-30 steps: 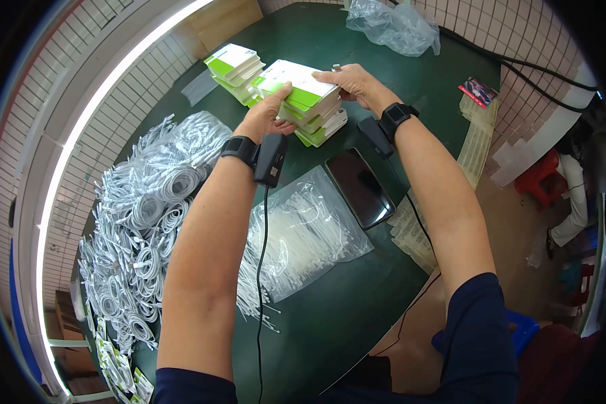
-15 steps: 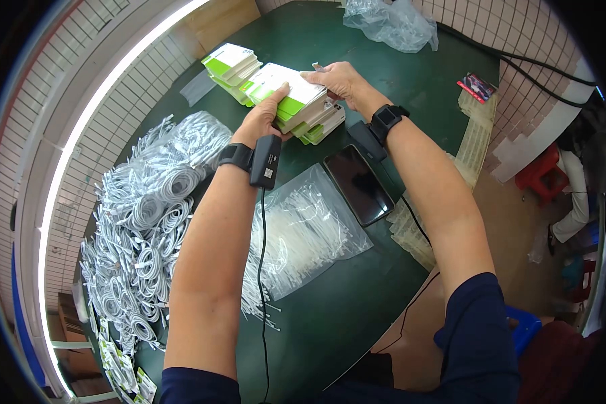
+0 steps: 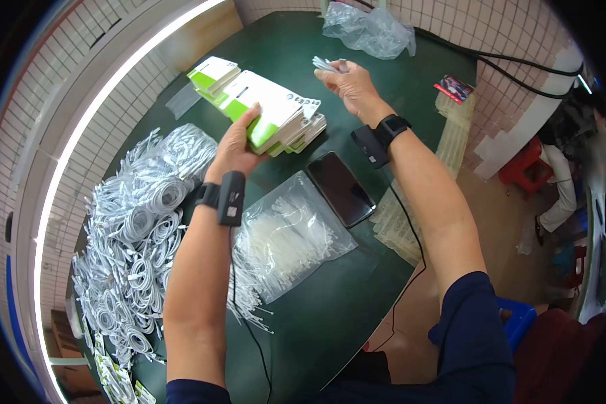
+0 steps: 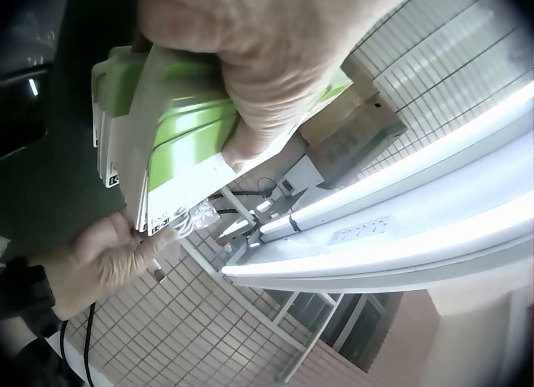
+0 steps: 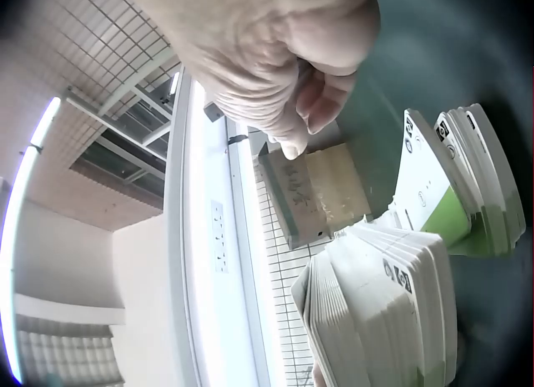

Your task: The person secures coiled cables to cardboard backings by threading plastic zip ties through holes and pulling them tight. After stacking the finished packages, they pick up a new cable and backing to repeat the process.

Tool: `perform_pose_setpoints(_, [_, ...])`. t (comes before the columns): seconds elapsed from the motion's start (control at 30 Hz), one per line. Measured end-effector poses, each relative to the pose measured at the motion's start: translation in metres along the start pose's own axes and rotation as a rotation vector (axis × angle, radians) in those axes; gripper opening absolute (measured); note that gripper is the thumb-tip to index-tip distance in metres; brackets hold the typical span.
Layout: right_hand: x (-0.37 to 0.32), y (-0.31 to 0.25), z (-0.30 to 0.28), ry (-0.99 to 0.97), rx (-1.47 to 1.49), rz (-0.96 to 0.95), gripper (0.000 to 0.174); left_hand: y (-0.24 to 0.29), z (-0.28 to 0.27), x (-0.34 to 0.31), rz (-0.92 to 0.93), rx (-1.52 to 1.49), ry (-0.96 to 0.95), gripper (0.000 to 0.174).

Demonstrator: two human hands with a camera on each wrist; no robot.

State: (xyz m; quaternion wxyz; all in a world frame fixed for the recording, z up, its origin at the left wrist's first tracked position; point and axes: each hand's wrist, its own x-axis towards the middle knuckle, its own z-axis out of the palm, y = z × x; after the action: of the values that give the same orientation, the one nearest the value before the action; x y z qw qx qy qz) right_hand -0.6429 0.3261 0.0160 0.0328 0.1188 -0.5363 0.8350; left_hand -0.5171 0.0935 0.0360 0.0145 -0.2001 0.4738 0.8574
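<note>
The fingers point(image 3: 244, 126) of the left hand point(image 3: 234, 145) are curling round the near end of a stack of green-and-white cartons point(image 3: 269, 114). The left wrist view shows the thumb pressing on the top carton and the other fingers clamping from below. The stack is sitting tilted over the far-left part of the desk point(image 3: 330, 296); whether its far end is touching the desk cannot be told.

The fingertips point(image 3: 330, 70) of the right hand point(image 3: 349, 82) are closing together on a small white item point(image 3: 324, 64), pinching it. This hand is hovering above the desk near the far edge, just beyond the far end of the stack and apart from it. In the right wrist view the fingers are showing curled inward.

A second stack of cartons point(image 3: 212, 73) is lying just beyond the held stack, toward the far-left corner. A dark phone point(image 3: 340, 188) is lying flat, just on the near side of the held stack. A clear bag of white ties point(image 3: 293, 236) is lying beside the phone, between the two forearms. A heap of coiled white cables point(image 3: 141, 222) is occupying the left edge. A crumpled plastic bag point(image 3: 367, 30) is resting at the far edge.
</note>
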Motion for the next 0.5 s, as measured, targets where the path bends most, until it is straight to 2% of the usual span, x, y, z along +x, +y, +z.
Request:
perform_pose_setpoints(0.03, [-0.005, -0.003, -0.002, -0.007, -0.033, -0.022, 0.052, 0.003, -0.001, -0.014, 0.03, 0.025, -0.02, 0.059])
perform_pose_setpoints(0.07, [-0.008, -0.008, -0.005, -0.037, -0.079, 0.042, 0.051, 0.003, -0.012, -0.019, 0.074, -0.03, -0.138, 0.055])
perform_pose_setpoints(0.13, [-0.027, -0.021, 0.008, 0.075, 0.029, 0.043, 0.037, 0.014, -0.029, -0.044, 0.123, 0.046, -0.221, 0.053])
perform_pose_setpoints(0.17, [-0.04, -0.034, 0.013, 0.062, 0.019, 0.072, 0.026, 0.02, -0.038, -0.067, 0.147, 0.081, -0.219, 0.055])
perform_pose_setpoints(0.23, [-0.069, -0.057, 0.025, -0.007, 0.058, 0.079, 0.02, 0.031, -0.068, -0.108, 0.246, 0.238, -0.251, 0.059])
perform_pose_setpoints(0.3, [-0.098, -0.069, 0.033, -0.101, 0.107, 0.118, 0.031, 0.038, -0.094, -0.169, 0.39, 0.468, -0.242, 0.066])
perform_pose_setpoints(0.4, [-0.154, -0.088, 0.05, -0.179, 0.083, 0.08, 0.035, 0.047, -0.121, -0.273, 0.426, 0.782, -0.133, 0.087])
perform_pose_setpoints(0.43, [-0.174, -0.09, 0.053, -0.228, 0.1, 0.065, 0.036, 0.042, -0.138, -0.295, 0.485, 0.781, -0.211, 0.083])
perform_pose_setpoints(0.47, [-0.196, -0.096, 0.058, -0.269, 0.098, 0.061, 0.034, 0.052, -0.133, -0.339, 0.43, 1.12, -0.139, 0.068])
perform_pose_setpoints(0.5, [-0.221, -0.106, 0.063, -0.315, 0.099, 0.061, 0.032, 0.05, -0.133, -0.367, 0.461, 1.31, -0.049, 0.09])
